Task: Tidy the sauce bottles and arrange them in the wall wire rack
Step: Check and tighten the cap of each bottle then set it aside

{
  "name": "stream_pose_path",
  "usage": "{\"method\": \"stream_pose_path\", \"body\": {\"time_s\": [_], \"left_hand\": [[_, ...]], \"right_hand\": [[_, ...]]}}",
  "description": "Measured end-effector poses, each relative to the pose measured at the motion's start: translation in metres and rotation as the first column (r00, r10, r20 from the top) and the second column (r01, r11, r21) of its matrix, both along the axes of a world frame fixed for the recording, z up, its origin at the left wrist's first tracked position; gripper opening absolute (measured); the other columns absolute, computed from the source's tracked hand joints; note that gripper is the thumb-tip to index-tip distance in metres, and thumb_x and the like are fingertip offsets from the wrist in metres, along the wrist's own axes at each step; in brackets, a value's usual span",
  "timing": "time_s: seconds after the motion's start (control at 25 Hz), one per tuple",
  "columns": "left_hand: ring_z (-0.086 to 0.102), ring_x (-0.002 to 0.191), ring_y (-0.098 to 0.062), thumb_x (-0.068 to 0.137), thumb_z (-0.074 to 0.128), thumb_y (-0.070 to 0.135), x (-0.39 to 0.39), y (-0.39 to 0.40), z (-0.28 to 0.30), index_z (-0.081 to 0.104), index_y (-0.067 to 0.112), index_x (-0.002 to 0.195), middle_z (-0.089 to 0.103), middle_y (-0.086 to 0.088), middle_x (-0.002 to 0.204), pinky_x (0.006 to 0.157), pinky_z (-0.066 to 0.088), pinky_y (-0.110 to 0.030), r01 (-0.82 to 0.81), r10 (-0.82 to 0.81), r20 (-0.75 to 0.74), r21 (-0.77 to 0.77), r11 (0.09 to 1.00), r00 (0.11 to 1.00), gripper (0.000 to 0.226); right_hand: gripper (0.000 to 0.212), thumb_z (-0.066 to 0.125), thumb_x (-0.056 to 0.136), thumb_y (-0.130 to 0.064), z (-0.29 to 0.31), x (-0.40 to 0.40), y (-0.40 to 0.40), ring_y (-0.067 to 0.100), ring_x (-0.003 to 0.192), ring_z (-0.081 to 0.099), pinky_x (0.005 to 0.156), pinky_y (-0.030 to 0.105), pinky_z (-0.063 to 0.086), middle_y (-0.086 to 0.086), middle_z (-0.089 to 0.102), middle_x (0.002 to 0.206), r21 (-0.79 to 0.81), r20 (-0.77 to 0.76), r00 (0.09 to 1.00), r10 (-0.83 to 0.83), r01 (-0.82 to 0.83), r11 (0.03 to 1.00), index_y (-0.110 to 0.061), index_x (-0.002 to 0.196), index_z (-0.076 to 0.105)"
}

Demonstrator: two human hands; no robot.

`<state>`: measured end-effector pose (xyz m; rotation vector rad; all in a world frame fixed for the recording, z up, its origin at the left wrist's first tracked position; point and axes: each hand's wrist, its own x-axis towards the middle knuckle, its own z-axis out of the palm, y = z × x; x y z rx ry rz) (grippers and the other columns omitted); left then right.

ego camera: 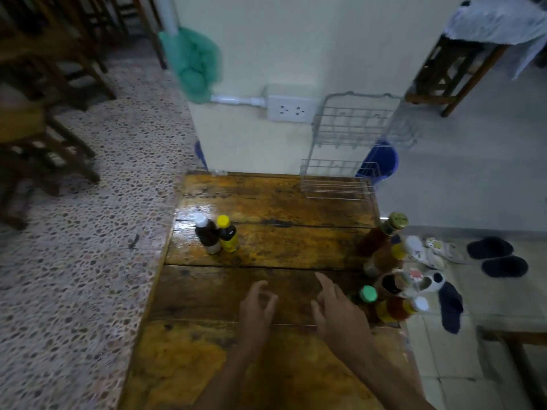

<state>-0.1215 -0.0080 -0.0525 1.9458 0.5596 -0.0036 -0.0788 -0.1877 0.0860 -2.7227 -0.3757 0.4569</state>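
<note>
A two-tier wire rack (352,143) hangs on the wall above the far right end of the wooden table (281,202); both tiers look bare. Two small bottles stand together at the table's left: a dark one with a white cap (207,235) and a yellow-capped one (228,236). Several sauce bottles cluster at the right edge, among them a tall gold-capped bottle (381,236) and a green-capped one (368,293). My left hand (257,306) hovers over the table with loosely curled fingers, holding nothing. My right hand (337,309) is spread, empty, just left of the green-capped bottle.
A wall socket (290,109) sits left of the rack. A blue bucket (381,162) stands on the floor behind the rack. Wooden chairs (44,113) fill the left, slippers (497,257) lie on the floor right, and a green net bag (192,63) hangs on the wall.
</note>
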Motion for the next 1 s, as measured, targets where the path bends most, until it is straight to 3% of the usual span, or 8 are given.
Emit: {"method": "stream_pose_path", "body": {"time_s": [0.2,0.32,0.44,0.52,0.64,0.84,0.96,1.0], "left_hand": [[0.067,0.101,-0.02,0.097,0.069,0.03,0.001,0.14,0.015,0.061,0.018,0.125,0.07,-0.001,0.11,0.083,0.057,-0.044,-0.289,0.294,-0.02,0.14,0.947,0.956,0.032],[0.066,0.101,-0.017,0.098,0.067,0.024,0.029,0.183,0.025,0.053,0.021,0.136,0.066,0.002,0.117,0.081,0.057,-0.04,-0.217,0.219,-0.004,0.125,0.968,0.976,0.041],[0.063,0.11,-0.01,0.094,0.071,0.022,0.055,0.202,0.03,0.056,0.028,0.136,0.062,0.01,0.126,0.089,0.057,-0.04,-0.066,0.064,0.067,0.029,0.997,0.996,0.045],[0.062,0.112,-0.011,0.088,0.076,0.02,0.059,0.21,0.028,0.06,0.031,0.129,0.064,0.012,0.124,0.091,0.057,-0.042,0.021,-0.019,0.107,-0.021,1.0,0.994,0.045],[0.066,0.103,-0.013,0.081,0.08,0.027,0.062,0.217,0.023,0.064,0.03,0.114,0.067,0.007,0.112,0.082,0.058,-0.046,0.05,-0.037,0.124,-0.107,0.993,0.992,0.037],[0.059,0.066,-0.003,0.076,0.073,0.031,0.048,0.212,0.047,0.062,0.029,0.081,0.066,0.012,0.076,0.055,0.043,-0.025,0.108,-0.079,0.197,-0.14,0.984,0.977,0.013],[0.063,0.074,-0.007,0.077,0.079,0.033,0.03,0.206,0.065,0.062,0.033,0.096,0.066,0.012,0.084,0.061,0.052,-0.031,0.206,-0.189,0.157,-0.097,0.974,0.969,0.026],[0.063,0.075,-0.008,0.076,0.079,0.038,0.025,0.201,0.068,0.062,0.033,0.102,0.067,0.012,0.086,0.063,0.054,-0.032,0.228,-0.22,0.131,-0.05,0.972,0.967,0.031]], "right_hand": [[0.05,0.064,0.095,-0.031,0.007,0.049,0.153,0.02,0.099,0.061,0.073,0.03,0.055,0.003,0.063,0.117,0.056,0.361,0.893,0.27,-0.31,0.949,-0.016,0.14,0.048],[0.045,0.068,0.092,-0.032,0.01,0.084,0.235,0.028,0.101,0.057,0.079,0.037,0.049,0.01,0.063,0.115,-0.154,0.493,0.745,0.45,-0.434,0.887,-0.017,0.131,0.054],[0.047,0.076,0.084,-0.03,0.006,0.099,0.28,0.032,0.104,0.054,0.083,0.042,0.045,0.012,0.062,0.121,-0.4,0.388,0.674,0.629,-0.492,0.774,-0.019,0.125,0.058],[0.038,0.082,0.077,-0.023,0.002,0.1,0.288,0.034,0.1,0.058,0.079,0.043,0.047,0.014,0.064,0.114,-0.476,0.376,0.592,0.712,-0.536,0.697,-0.015,0.111,0.066],[0.036,0.083,0.069,-0.006,-0.008,0.105,0.285,0.033,0.078,0.059,0.061,0.041,0.047,0.018,0.063,0.089,-0.373,0.533,0.429,0.729,-0.654,0.658,-0.007,0.095,0.059],[0.012,0.062,0.098,-0.015,0.004,0.092,0.267,0.022,0.072,0.047,0.059,0.034,0.039,0.009,0.055,0.082,-0.238,0.638,0.371,0.674,-0.738,0.631,-0.009,0.09,0.056],[0.019,0.049,0.104,-0.02,0.028,0.098,0.244,0.019,0.068,0.046,0.061,0.03,0.03,0.005,0.054,0.08,-0.331,0.604,0.297,0.74,-0.751,0.572,-0.011,0.09,0.057],[0.018,0.049,0.103,-0.02,0.029,0.1,0.235,0.019,0.064,0.044,0.059,0.03,0.028,0.004,0.053,0.075,-0.31,0.577,0.352,0.737,-0.74,0.597,-0.012,0.087,0.054]]}}
